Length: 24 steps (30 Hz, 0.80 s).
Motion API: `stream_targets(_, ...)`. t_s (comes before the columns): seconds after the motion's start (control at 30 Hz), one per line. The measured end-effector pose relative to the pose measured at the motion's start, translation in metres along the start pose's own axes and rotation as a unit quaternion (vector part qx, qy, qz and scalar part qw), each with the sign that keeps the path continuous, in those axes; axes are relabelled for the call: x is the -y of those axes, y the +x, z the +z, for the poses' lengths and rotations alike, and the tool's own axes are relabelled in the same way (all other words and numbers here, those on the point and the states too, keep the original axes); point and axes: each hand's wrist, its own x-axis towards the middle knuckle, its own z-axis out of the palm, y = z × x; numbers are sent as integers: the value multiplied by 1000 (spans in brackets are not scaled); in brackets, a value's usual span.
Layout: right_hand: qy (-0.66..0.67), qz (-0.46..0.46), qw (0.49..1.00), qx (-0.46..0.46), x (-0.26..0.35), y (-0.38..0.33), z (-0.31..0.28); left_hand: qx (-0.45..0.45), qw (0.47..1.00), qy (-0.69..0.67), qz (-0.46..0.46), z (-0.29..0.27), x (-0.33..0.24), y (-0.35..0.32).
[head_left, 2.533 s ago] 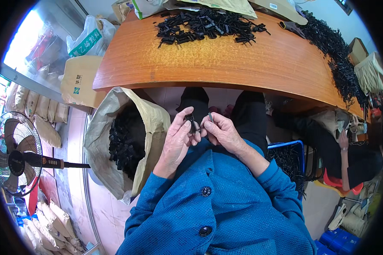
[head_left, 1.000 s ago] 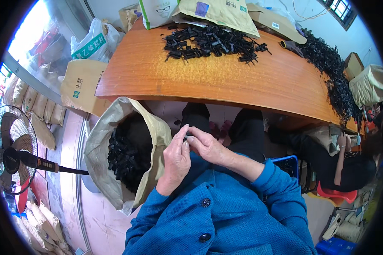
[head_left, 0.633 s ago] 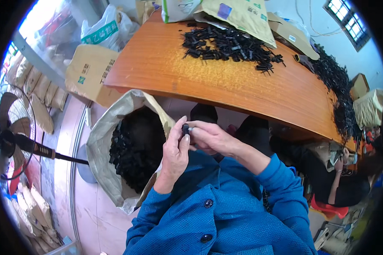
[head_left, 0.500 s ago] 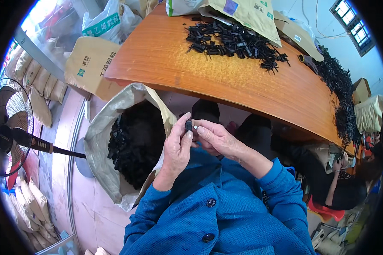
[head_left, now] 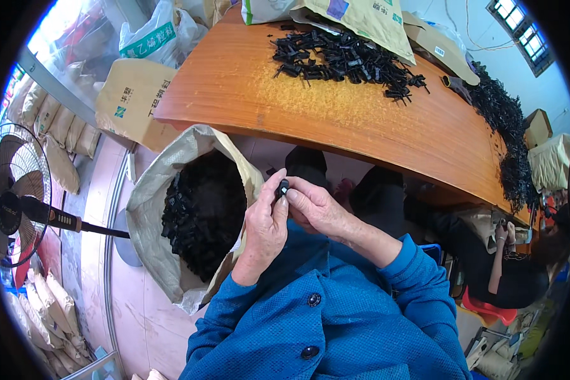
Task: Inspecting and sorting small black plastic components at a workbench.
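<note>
My left hand [head_left: 265,223] is closed on a small black plastic part [head_left: 282,185], pinching it between thumb and fingertips. From the other side my right hand [head_left: 321,206] meets it, thumb and fingers closed at the part's edge. A small pale patch shows on the part; its lower end is hidden by the fingers. Just left of my hands stands an open woven sack [head_left: 151,212] with many black plastic pieces [head_left: 193,218] inside. Beyond them, loose black parts with thin stems [head_left: 342,60] lie heaped on the wooden table [head_left: 234,82].
A second long heap of black parts [head_left: 497,120] runs along the table's right side. On the left are a standing fan [head_left: 19,202], a brown paper sack [head_left: 133,101] and stacked full bags [head_left: 50,304]. Another person [head_left: 513,272] sits at the right, near a red stool [head_left: 487,310].
The black part has been turned between my fingers, and its pale patch now faces up. My right fingertips have moved slightly left, closer to my left hand.
</note>
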Motion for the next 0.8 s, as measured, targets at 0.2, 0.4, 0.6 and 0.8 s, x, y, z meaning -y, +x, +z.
stream_targets(0.2, -25, -37, 997, 59, -3, 24, -4, -35, 999, 26, 21, -10, -1, 6)
stream_targets(0.4, -472, -159, 866, 48, 32, 85, -69, -94, 995, -33, -22, -48, -4, 11)
stream_targets(0.6, -726, -208, 612, -237, 58, 163, -133, -126, 989, -56, -56, -72, 14, 13)
stream_targets(0.8, -807, -111, 540, -211, 65, 227, -142, -126, 987, -52, -81, -74, 20, 14)
